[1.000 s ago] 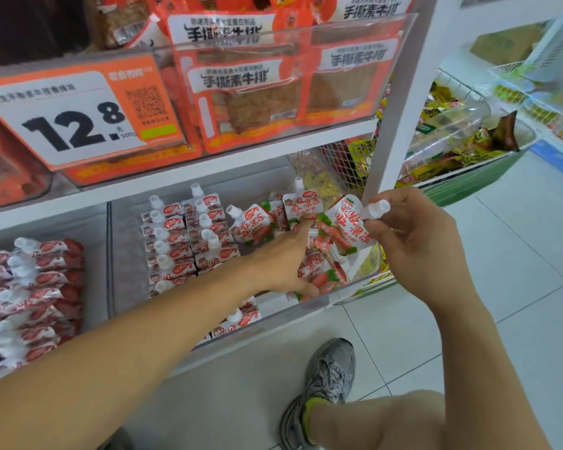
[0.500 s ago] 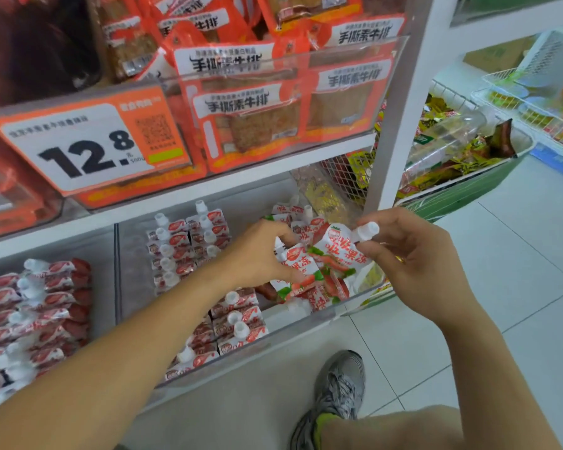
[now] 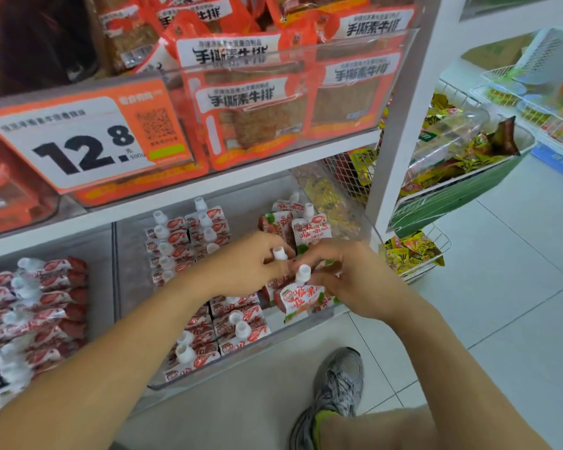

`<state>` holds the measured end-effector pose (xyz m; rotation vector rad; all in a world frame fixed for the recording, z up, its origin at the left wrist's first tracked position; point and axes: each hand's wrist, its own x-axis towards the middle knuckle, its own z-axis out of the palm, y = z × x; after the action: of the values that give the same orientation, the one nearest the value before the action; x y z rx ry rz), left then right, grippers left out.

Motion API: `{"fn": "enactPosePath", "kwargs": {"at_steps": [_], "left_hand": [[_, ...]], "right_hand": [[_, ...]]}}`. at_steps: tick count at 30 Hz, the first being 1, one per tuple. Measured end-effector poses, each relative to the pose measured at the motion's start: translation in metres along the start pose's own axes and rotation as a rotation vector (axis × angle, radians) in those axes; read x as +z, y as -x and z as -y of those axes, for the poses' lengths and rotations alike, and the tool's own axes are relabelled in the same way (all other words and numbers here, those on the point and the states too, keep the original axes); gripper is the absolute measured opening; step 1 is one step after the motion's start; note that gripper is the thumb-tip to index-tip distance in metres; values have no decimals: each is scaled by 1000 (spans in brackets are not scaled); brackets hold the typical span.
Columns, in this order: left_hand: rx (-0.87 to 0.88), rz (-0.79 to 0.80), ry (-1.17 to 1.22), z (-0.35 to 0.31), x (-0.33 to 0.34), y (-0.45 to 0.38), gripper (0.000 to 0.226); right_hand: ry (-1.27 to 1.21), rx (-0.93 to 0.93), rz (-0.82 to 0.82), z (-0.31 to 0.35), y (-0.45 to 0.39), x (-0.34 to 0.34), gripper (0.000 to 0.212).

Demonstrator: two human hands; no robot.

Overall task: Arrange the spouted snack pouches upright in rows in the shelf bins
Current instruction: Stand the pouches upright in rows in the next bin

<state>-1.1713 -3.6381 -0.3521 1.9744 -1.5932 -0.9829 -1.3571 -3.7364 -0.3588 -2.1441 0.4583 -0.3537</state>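
Observation:
A clear shelf bin (image 3: 275,342) on the lower shelf holds red-and-white spouted snack pouches. Two upright rows (image 3: 189,241) fill its left side, and more of them stand in the front rows (image 3: 238,323). My right hand (image 3: 355,280) grips a pouch (image 3: 303,298) by its white cap end at the bin's front right. My left hand (image 3: 251,264) pinches the spout of another pouch (image 3: 279,254) in the middle of the bin. Behind my hands, a few pouches (image 3: 309,228) stand upright or lean at the back right.
A neighbouring bin (image 3: 33,306) at the left is packed with the same pouches. Above hangs a bin of orange snack packs (image 3: 251,102) with a 12.8 price tag (image 3: 78,141). Wire baskets (image 3: 413,254) of yellow packets stand at the right. My shoe (image 3: 335,394) rests on the tiled floor.
Both hands have come closer together and lower over the bin's front right. The pouch in my right hand went from raised above the bin down into it, spout up.

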Motion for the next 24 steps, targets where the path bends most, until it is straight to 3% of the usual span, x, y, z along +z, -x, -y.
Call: {"fn": "enactPosePath", "kwargs": {"at_steps": [2, 6, 15, 19, 24], "left_hand": [[5, 56, -35, 3, 0, 3, 26], [58, 144, 20, 2, 0, 10, 60], [111, -94, -86, 7, 13, 13, 37], [74, -152, -3, 7, -3, 23, 29], [119, -342, -30, 2, -41, 44, 25]], "right_hand": [[-14, 12, -41, -4, 0, -3, 17], [-53, 46, -119, -4, -1, -6, 19], [-119, 130, -53, -4, -4, -1, 16], [141, 207, -80, -13, 3, -15, 26], [396, 200, 74, -9, -8, -17, 39]]}}
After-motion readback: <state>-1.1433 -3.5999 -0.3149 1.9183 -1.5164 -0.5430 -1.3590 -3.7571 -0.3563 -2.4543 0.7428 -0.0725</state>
